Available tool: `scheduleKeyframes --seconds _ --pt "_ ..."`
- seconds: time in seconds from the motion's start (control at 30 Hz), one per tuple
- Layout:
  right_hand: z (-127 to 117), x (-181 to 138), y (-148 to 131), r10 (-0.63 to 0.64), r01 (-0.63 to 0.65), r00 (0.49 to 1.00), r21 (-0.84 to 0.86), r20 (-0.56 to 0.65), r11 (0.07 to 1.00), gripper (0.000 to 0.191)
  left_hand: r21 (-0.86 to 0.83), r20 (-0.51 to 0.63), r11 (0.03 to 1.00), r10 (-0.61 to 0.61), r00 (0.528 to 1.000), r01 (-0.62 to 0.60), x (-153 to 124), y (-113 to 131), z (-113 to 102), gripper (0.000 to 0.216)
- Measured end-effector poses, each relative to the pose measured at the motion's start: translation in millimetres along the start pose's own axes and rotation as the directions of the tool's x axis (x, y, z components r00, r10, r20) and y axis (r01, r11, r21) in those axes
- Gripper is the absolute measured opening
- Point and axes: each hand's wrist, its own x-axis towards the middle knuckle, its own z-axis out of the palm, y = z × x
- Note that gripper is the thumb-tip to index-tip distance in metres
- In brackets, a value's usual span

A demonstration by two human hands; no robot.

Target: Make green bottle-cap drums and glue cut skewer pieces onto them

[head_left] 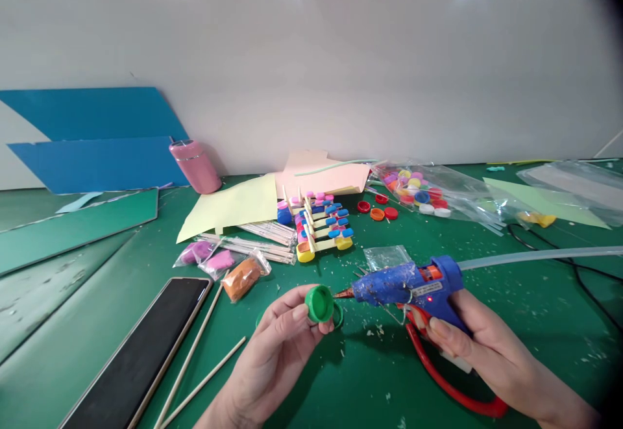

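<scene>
My left hand pinches a green bottle cap between thumb and fingers, its hollow side facing me. Behind that cap, part of a second green ring or cap shows; whether my fingers touch it I cannot tell. Wrapped round the grip of a blue hot glue gun is my right hand, with fingers at the orange trigger. The gun's nozzle points left, close beside the cap's rim. A red light glows on its side, and a clear glue stick sticks out of its back.
A red-handled tool lies under the gun. Beyond stand colourful cap-and-stick pieces, loose red and orange caps and a bag of caps. A phone, wooden sticks and clay packets lie left. A black cord trails right.
</scene>
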Motion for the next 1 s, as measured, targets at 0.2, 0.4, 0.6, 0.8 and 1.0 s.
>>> scheduleKeyframes --seconds 0.2,0.4,0.6,0.8,1.0 --pt "-0.9 0.0 0.9 0.019 -0.02 0.999 0.01 0.037 1.0 0.028 -0.003 -0.007 1.0 0.001 1.0 -0.001 0.4 1.9 2.2 0.019" --pt "-1.9 0.4 -0.5 0.035 -0.035 0.997 0.003 0.067 0.999 0.027 -0.009 -0.035 1.0 -0.017 0.999 0.017 -1.4 3.5 4.0 0.018" --pt "0.2 -0.4 -3.4 0.032 -0.032 0.999 -0.004 0.029 0.999 0.03 -0.01 -0.032 1.0 -0.011 0.999 0.01 -0.4 3.0 3.1 0.019" --pt "0.4 -1.3 -3.8 0.01 -0.009 1.0 -0.05 0.016 0.999 0.034 -0.019 -0.044 1.0 -0.007 0.999 0.007 1.2 2.2 2.6 0.018" --pt "-1.5 -2.2 -4.5 -0.001 0.003 1.0 -0.07 0.03 0.998 0.029 -0.021 -0.053 1.0 -0.006 0.999 0.005 1.4 2.2 3.7 0.017"
